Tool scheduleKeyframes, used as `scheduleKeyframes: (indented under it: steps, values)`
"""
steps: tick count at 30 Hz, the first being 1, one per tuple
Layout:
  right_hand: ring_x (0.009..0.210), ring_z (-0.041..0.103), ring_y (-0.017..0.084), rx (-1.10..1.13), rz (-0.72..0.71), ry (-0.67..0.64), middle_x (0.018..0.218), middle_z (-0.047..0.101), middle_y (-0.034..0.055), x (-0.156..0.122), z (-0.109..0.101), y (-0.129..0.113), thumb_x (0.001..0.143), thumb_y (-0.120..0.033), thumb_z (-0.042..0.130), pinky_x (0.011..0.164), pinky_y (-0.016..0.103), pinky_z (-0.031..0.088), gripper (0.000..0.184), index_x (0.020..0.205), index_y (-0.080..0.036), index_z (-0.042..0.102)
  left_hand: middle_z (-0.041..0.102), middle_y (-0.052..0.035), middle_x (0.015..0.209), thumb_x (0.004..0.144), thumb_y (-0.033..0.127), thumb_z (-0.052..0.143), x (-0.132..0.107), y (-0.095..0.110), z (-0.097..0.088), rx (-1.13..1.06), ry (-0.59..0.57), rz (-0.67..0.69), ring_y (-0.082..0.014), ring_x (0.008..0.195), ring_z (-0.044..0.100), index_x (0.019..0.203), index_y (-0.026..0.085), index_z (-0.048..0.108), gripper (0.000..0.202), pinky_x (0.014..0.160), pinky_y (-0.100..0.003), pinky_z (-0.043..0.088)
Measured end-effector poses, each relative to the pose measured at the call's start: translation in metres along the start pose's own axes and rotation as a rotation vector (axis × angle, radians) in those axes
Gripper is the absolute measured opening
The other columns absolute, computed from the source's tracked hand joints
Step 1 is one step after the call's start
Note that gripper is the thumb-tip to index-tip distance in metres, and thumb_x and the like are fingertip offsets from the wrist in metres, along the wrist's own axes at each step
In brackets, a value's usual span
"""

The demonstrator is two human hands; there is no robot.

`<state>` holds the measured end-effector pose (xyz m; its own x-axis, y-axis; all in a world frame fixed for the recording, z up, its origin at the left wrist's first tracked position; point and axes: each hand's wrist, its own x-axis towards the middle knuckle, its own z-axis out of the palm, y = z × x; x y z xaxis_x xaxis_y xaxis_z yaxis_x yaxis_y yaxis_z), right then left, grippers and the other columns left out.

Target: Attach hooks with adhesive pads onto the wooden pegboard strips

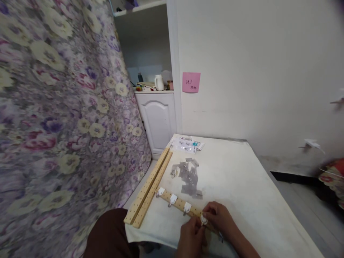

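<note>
Hands (191, 234) at white hook (204, 219), perforated wooden strip (180, 204) beneath, grey pieces (191, 178) beyond, floral curtain (67, 107) alongside

Place is looking like room in home. Floral curtain (80, 114) is hanging in folds along left side. White cabinet (172, 53) is standing in corner, showing arched panel door (159, 123); white jug (159, 82) and dark bottle (140, 77) are sitting on open shelf (154, 91). Cloth-covered table (236, 172) is standing by plain, scuffed wall (247, 71). White plug (311, 143) is trailing cord; red patterned fabric (335, 175) is showing at right edge.
</note>
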<state>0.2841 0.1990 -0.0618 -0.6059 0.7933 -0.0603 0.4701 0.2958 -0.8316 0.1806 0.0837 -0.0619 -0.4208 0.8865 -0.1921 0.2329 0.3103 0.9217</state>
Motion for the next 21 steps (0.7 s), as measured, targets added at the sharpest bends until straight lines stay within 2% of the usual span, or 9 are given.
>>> scheduleKeyframes:
  steps: [3,15,21]
  values:
    - [0.066,0.059,0.015,0.0,0.01,-0.012,0.068,0.065,0.0004,-0.001,0.0,-0.001,0.067,-0.024,0.058,0.059,0.023,0.04,0.012,0.068,-0.019,0.068,0.057,0.0047,0.049,0.074,0.024,0.047,0.001,-0.002,0.0,-0.004,-0.023,0.001,-0.0131,0.047,0.055,0.069,0.02,0.051,0.008,0.049,-0.022,0.036]
    - [0.065,0.058,0.015,0.005,0.014,-0.018,0.065,0.064,-0.0001,0.002,0.004,0.004,0.066,-0.025,0.06,0.059,0.023,0.04,0.01,0.065,-0.019,0.067,0.051,0.0056,0.05,0.071,0.018,0.046,0.001,-0.001,-0.001,-0.007,0.007,-0.008,-0.0123,0.051,0.052,0.065,0.02,0.051,0.007,0.05,-0.022,0.034]
    - [0.058,0.056,0.013,0.088,0.075,-0.078,0.059,0.065,-0.0011,0.01,0.008,0.013,0.063,-0.023,0.06,0.056,0.022,0.039,0.01,0.066,-0.018,0.067,0.052,0.0056,0.049,0.073,0.02,0.046,-0.001,0.001,0.0,-0.021,-0.004,-0.016,-0.0123,0.046,0.051,0.067,0.021,0.05,0.007,0.048,-0.022,0.035]
